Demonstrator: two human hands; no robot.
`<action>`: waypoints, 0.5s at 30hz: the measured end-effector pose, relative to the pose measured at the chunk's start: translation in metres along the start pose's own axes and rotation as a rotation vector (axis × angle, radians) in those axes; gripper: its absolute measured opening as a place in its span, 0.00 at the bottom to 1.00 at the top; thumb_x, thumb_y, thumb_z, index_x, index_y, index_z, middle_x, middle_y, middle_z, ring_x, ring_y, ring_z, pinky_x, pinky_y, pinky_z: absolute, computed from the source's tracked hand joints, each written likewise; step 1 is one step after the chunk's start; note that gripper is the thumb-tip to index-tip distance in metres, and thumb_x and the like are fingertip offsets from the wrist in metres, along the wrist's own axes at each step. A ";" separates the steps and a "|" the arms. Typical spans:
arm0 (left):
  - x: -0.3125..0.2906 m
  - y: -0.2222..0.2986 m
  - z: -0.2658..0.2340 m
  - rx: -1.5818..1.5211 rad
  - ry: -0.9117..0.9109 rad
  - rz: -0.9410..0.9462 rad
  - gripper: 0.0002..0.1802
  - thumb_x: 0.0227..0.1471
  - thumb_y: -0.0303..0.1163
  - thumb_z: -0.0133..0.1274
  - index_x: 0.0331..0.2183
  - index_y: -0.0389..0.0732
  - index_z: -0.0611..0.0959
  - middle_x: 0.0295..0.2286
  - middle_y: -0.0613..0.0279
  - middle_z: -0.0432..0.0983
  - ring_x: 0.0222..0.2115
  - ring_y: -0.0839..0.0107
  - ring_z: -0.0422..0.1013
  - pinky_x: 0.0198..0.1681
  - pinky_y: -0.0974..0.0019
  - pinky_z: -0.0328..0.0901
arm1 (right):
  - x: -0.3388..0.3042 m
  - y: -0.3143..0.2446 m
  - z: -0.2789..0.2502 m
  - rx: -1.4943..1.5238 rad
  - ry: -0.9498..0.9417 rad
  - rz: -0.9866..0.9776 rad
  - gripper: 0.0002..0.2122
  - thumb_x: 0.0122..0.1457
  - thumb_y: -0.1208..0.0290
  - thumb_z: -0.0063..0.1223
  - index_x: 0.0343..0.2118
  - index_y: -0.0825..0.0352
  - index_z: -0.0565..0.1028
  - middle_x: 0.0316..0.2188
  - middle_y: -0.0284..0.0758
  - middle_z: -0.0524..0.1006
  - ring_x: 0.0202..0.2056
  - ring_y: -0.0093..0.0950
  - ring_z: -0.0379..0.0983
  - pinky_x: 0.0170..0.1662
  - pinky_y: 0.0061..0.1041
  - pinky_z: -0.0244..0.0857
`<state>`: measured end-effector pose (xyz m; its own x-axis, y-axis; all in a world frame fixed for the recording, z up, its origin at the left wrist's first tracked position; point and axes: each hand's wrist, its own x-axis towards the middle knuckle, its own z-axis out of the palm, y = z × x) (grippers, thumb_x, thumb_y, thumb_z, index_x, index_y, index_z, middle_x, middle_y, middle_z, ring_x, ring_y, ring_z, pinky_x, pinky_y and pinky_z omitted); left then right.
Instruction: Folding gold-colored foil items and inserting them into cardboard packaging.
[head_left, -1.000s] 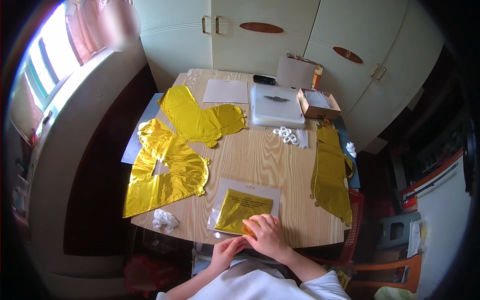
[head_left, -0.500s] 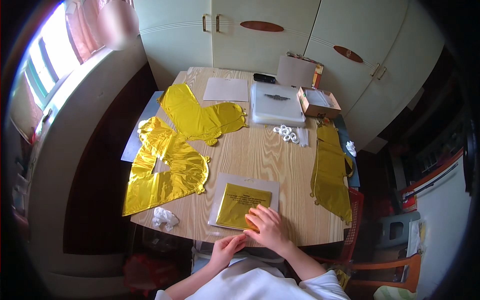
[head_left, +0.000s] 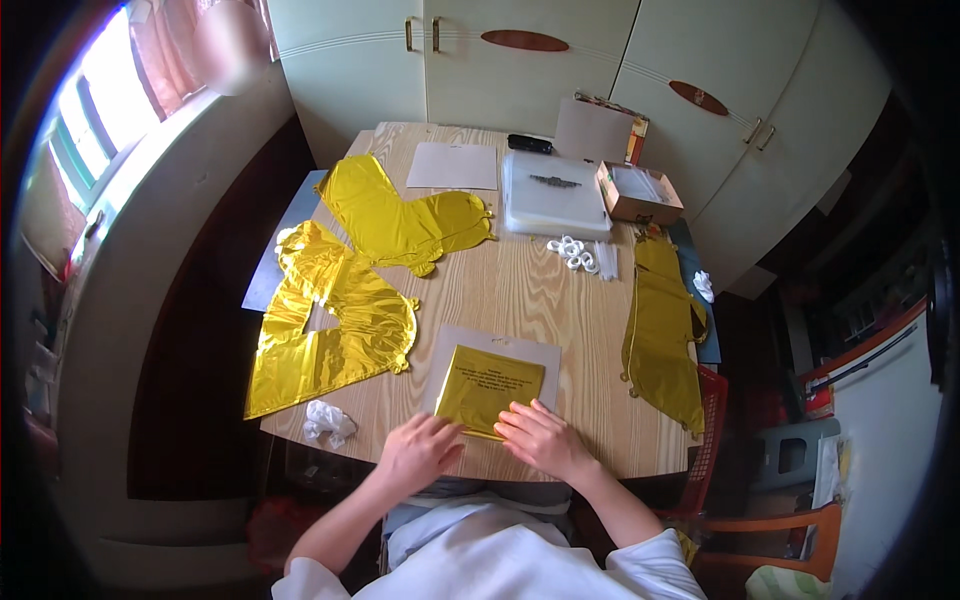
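A folded gold foil balloon (head_left: 488, 383) with dark print lies on a pale card (head_left: 546, 358) at the table's near edge. My right hand (head_left: 543, 438) rests on the balloon's lower right corner with fingers stretched out, pressing it. Beside the lower left corner is my left hand (head_left: 416, 452), slightly blurred, its fingers loosely bent and apart from the thumb, with nothing seen in it. The card's lower part is hidden by the balloon and my hands.
Unfolded gold foil balloons lie on the left (head_left: 335, 345), at the far left (head_left: 385, 215) and on the right (head_left: 662, 340). Behind are white ribbon rolls (head_left: 574, 254), a clear plastic case (head_left: 552, 200), an open box (head_left: 638, 195) and another card (head_left: 452, 166). Crumpled tissue (head_left: 329, 423) sits front left.
My left hand has moved left and forward, away from my right hand, to the balloon's lower left corner. My right hand has flattened on the lower right corner.
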<state>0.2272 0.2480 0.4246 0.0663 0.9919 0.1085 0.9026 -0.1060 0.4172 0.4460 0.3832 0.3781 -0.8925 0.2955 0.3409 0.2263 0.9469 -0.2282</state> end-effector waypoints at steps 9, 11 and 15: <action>0.013 -0.048 0.028 0.189 0.136 0.284 0.20 0.45 0.34 0.58 0.43 0.41 0.79 0.46 0.53 0.73 0.52 0.55 0.68 0.51 0.58 0.67 | -0.001 -0.002 0.001 -0.038 0.010 -0.019 0.17 0.50 0.70 0.61 0.44 0.64 0.77 0.46 0.34 0.76 0.51 0.32 0.72 0.55 0.37 0.66; 0.012 -0.048 0.028 0.221 0.148 0.306 0.19 0.46 0.33 0.58 0.43 0.41 0.79 0.46 0.54 0.73 0.51 0.56 0.68 0.51 0.59 0.67 | -0.001 -0.001 -0.002 -0.024 -0.011 -0.025 0.17 0.50 0.70 0.61 0.45 0.64 0.77 0.47 0.34 0.76 0.52 0.33 0.71 0.55 0.37 0.66; 0.013 -0.050 0.025 0.246 0.149 0.348 0.19 0.47 0.33 0.55 0.43 0.39 0.79 0.46 0.56 0.74 0.50 0.57 0.69 0.49 0.61 0.68 | -0.002 0.003 -0.003 0.003 -0.035 -0.045 0.17 0.51 0.70 0.61 0.45 0.65 0.76 0.48 0.35 0.75 0.53 0.33 0.70 0.56 0.38 0.66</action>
<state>0.1933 0.2678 0.3824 0.3381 0.8773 0.3405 0.9128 -0.3938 0.1083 0.4498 0.3855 0.3799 -0.9147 0.2484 0.3189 0.1849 0.9587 -0.2163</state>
